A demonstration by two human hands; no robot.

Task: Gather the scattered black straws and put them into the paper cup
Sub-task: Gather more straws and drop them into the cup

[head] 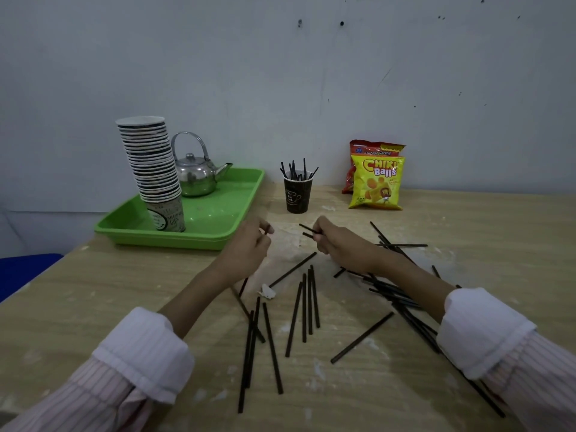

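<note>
A dark paper cup [297, 194] stands at the back middle of the wooden table with several black straws [296, 171] sticking up from it. Many more black straws [307, 304] lie scattered across the table in front of me, with a denser heap [394, 294] under my right forearm. My right hand [339, 241] is closed on a few black straws whose tips [307, 230] poke out to the left. My left hand [249, 244] hovers opposite it, fingers curled, pinching a black straw whose end shows at its fingertips [267, 229].
A green tray [215, 213] at the back left carries a tall stack of paper cups [154, 169] and a metal kettle [194, 176]. Two snack bags [377, 179] lean on the wall at the back right. A small white scrap [268, 291] lies among the straws.
</note>
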